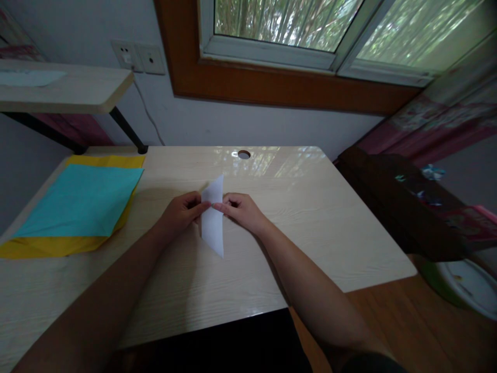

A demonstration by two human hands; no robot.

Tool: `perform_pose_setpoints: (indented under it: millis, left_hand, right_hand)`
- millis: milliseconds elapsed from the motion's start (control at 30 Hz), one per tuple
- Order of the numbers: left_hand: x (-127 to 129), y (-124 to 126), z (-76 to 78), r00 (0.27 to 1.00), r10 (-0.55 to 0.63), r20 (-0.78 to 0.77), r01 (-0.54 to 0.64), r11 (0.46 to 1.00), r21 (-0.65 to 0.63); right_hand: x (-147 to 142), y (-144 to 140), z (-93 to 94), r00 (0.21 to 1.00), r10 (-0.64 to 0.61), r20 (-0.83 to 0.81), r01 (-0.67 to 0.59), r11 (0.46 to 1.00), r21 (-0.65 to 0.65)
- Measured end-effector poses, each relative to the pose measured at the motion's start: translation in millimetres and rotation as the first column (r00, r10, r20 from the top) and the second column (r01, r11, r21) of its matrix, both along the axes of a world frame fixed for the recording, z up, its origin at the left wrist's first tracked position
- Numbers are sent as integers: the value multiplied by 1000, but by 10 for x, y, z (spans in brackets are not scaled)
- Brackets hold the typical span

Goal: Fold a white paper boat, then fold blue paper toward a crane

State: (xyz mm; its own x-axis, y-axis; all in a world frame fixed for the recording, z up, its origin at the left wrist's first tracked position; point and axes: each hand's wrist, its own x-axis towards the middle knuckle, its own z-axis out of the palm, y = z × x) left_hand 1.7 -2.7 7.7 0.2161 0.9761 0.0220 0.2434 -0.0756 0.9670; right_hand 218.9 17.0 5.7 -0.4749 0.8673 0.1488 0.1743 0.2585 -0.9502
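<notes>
Both hands (pixel 182 211) (pixel 241 210) pinch folded paper (pixel 213 217), prob. mid-crease.

The worktop (pixel 310 228) is pale wood-grain laminate, smooth and glossy enough to mirror the window near its twelve o'clock edge. The folded sheet (pixel 213 228) at its centre is thin white paper, matt. At nine o'clock lie a turquoise sheet (pixel 81 202) and a yellow sheet (pixel 50 246), both matt paper. The window frame (pixel 272 88) looks like varnished brown wood. The floor (pixel 407 321) is smooth wood.
</notes>
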Motion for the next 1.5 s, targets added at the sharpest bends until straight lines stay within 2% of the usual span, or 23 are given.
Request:
perform_pose_setpoints:
  millis: [133, 233, 333, 567, 767, 1033, 1233, 1333, 1500]
  left_hand:
    - [31, 13, 26, 982, 104, 156, -103, 995, -20]
    - [27, 47, 7, 958, 159, 237, -161, 987, -12]
    - [0, 82, -36, 935, 209, 288, -214, 977, -14]
    - [-55, 130, -89, 877, 337, 343, -365, 931, 16]
    - [-67, 150, -62, 856, 375, 356, -401, 916, -3]
    - [-73, 102, 12, 895, 360, 263, -373, 928, 0]
    - [-85, 125, 25, 846, 427, 319, -459, 888, 25]
    - [-87, 135, 46, 838, 446, 314, -477, 879, 24]
    - [-80, 123, 101, 806, 441, 394, -487, 873, 19]
  right_hand:
    - [-1, 32, -14, 999, 38, 17, -40, 992, 122]
    - [4, 42, -38, 998, 58, 16, -59, 995, 85]
    - [20, 43, -64, 995, 89, 52, -92, 993, 71]
    - [43, 56, -71, 984, 139, 107, -158, 969, 192]
    - [51, 65, -57, 979, 140, 151, -172, 959, 226]
    - [44, 67, -58, 959, 201, 198, -249, 933, 259]
    - [45, 70, -51, 949, 215, 231, -272, 927, 257]
    - [46, 74, -55, 947, 230, 224, -284, 924, 255]
    - [32, 61, -43, 953, 215, 211, -269, 924, 273]
